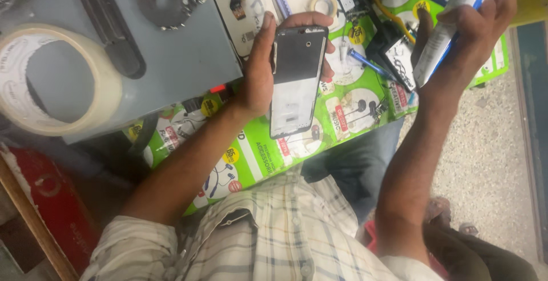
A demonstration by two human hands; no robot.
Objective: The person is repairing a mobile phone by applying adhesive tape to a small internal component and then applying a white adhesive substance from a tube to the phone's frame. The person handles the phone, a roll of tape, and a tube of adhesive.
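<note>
The left hand (260, 78) grips a phone frame (297, 81) by its long edges, its long axis running away from the body above the green desk (257, 155); farther right, well apart, the right hand (474, 24) clasps a white-and-blue box (451, 24)

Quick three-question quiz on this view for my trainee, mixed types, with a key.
1. True or false: the left hand holds the phone frame.
2. The right hand holds: A) tape roll B) white and blue box C) metal disc
3. What large ring lies on the grey plate at far left?

Key: 1 true; 2 B; 3 the tape roll.
</note>
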